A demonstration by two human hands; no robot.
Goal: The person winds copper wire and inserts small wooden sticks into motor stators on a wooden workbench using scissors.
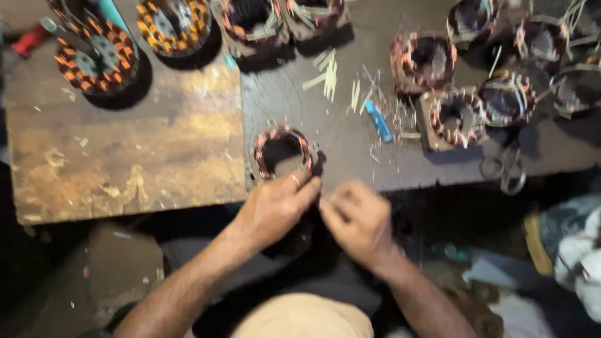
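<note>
While both hands meet at the bench's near edge, the blur hides fine detail.
Left hand (275, 209): fingertips touching the copper-wound stator (283, 152), grip unclear.
Right hand (358, 220): fingers pinched together, contents too blurred to tell.
Stator: on the dark bench (350, 156), just beyond the hands.
Nearby: blue tool (379, 122), scissors (506, 170).

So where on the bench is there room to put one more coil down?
The worn wooden board is mostly bare, bordered by orange-wound coils above and the coil by the left hand at its right. The top right is crowded with coils, scissors, a blue tool and scraps.
</note>
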